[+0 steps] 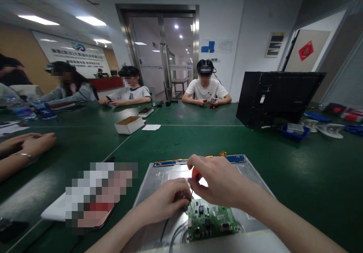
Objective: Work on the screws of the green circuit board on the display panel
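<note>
A green circuit board (pixel 211 221) lies on a silvery metal panel (pixel 150 185), with grey cables curving beside its left edge. My right hand (pixel 217 175) is closed around the orange and black handle of a screwdriver (pixel 196 174), whose thin shaft points down at the board's upper left corner. My left hand (pixel 172 198) is beside that corner, its fingers curled and pinched near the screwdriver tip; what they hold, if anything, is hidden. Along the panel's far edge runs a narrow blue circuit strip (pixel 236 159).
A black monitor (pixel 279 98) and a blue tray (pixel 295 134) stand at the right of the green table (pixel 297 177). A white box (pixel 129 126) sits further back. Another person's hands (pixel 38 145) rest at the left. Several people sit around the table.
</note>
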The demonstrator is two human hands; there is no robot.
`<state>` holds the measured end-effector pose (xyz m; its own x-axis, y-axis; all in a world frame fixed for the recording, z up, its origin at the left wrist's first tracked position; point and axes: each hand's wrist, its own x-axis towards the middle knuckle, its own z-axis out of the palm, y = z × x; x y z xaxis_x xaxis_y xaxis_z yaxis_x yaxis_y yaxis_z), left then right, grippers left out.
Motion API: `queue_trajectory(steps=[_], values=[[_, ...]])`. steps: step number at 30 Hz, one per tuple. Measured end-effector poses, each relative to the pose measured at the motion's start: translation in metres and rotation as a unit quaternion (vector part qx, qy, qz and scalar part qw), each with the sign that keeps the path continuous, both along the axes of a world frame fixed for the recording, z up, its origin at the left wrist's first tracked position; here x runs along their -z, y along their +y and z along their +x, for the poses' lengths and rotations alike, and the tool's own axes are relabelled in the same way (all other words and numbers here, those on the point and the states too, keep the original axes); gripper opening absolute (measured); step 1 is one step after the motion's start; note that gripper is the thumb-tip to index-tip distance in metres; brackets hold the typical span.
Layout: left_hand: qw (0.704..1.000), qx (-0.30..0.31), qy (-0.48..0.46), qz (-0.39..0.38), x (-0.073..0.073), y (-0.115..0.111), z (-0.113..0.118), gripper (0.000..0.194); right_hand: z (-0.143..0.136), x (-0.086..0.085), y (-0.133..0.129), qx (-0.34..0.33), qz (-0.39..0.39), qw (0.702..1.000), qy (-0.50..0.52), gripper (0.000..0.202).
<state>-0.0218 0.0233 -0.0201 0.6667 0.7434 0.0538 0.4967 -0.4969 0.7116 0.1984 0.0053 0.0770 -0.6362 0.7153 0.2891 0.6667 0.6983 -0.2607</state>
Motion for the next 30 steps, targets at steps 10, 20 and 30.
queue_trajectory(steps=[10, 20, 30], values=[[0.999, 0.012, 0.001, 0.045, 0.001, -0.005, 0.0, 0.016, 0.002, 0.0, 0.002, 0.002, 0.014, 1.0, -0.02, 0.015], [0.991, 0.032, 0.033, 0.126, -0.004, -0.008, 0.004, 0.011, 0.0, 0.002, -0.002, -0.026, 0.038, 0.999, -0.008, 0.029], [0.986, 0.032, 0.0, 0.164, -0.007, -0.011, 0.005, 0.01, 0.002, 0.002, 0.0, -0.041, 0.033, 0.999, -0.011, 0.011]])
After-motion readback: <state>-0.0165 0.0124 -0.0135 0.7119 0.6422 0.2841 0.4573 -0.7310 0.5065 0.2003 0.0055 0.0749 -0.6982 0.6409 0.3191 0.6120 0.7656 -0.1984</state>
